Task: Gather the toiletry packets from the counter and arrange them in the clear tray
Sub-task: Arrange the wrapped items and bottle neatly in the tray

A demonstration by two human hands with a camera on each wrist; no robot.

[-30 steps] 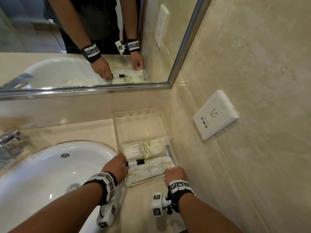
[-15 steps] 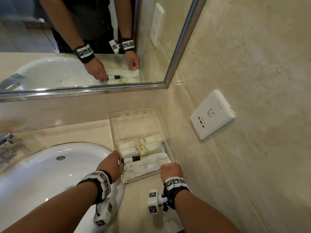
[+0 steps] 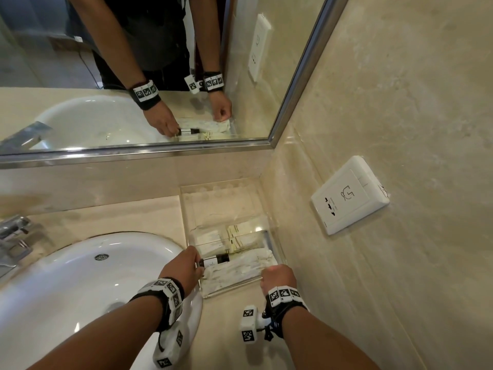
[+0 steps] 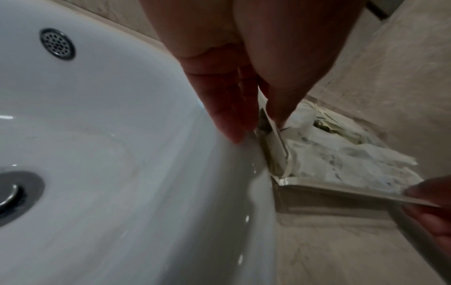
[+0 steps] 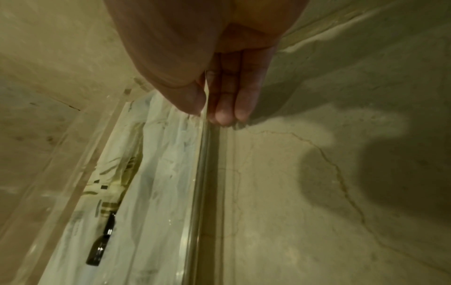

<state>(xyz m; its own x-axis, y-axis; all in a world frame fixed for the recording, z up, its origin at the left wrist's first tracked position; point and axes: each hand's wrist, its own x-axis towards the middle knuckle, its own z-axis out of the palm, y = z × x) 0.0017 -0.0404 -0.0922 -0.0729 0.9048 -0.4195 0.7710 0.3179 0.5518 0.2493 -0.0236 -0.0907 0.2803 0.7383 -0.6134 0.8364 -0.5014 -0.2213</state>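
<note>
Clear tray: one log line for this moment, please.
left hand: pinches left wall of clear tray | right hand: pinches near wall | packets, dark bottle: inside

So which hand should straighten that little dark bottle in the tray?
Probably the left hand. Its fingers are right by the bottle at the tray's left wall, while the right hand pinches the near right corner, farther away.

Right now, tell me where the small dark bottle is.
In the head view, the small dark bottle lies inside the clear tray, beside the left hand, on white packets.
</note>
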